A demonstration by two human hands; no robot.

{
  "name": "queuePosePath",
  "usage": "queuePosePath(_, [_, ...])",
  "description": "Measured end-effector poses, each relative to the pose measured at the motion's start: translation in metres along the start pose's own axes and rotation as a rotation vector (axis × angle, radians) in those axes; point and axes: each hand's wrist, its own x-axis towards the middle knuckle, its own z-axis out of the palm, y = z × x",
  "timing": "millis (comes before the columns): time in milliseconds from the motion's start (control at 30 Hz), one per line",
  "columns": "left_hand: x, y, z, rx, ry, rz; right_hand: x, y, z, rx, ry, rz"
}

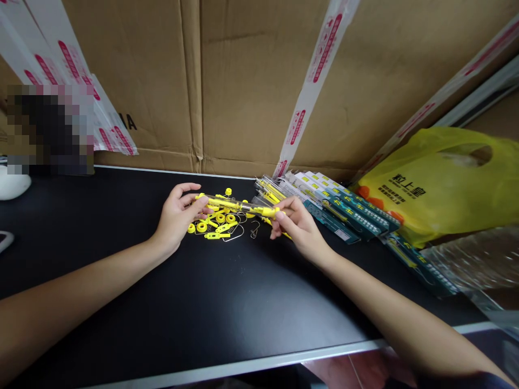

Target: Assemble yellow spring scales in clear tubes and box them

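The left hand (174, 216) pinched one end of a clear tube with yellow fittings (231, 205) and the right hand (300, 227) pinched the other, presumably to steady it, nearly level above the black table (194, 302). Loose yellow parts (201, 227) lay below it (likely for easy reach), and printed boxes (362, 217) lay overlapping to the right.

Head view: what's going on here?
A person's left hand and right hand hold opposite ends of a slim, clear tube with yellow parts above a black tabletop. Small, loose yellow plastic pieces lie on the tabletop near the hands. Flat green-and-white boxes lie to the right, near a translucent yellow plastic bag.
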Motion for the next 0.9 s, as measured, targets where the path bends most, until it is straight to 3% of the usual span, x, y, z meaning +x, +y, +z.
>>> queuePosePath(333, [-0.0001, -0.0021, -0.0007, 0.01, -0.021, 0.025, -0.0008, -0.0059, 0.0042, 0.292, -0.019, 0.255])
queuePosePath(600, [-0.0001, -0.0017, -0.0009, 0.027, -0.052, 0.04, -0.0005, -0.0078, 0.0041, 0.3, -0.02, 0.37])
queuePosePath(900, [0.0009, -0.0031, -0.0013, 0.015, -0.038, 0.038, -0.0002, -0.0072, 0.0038, 0.222, 0.025, 0.334])
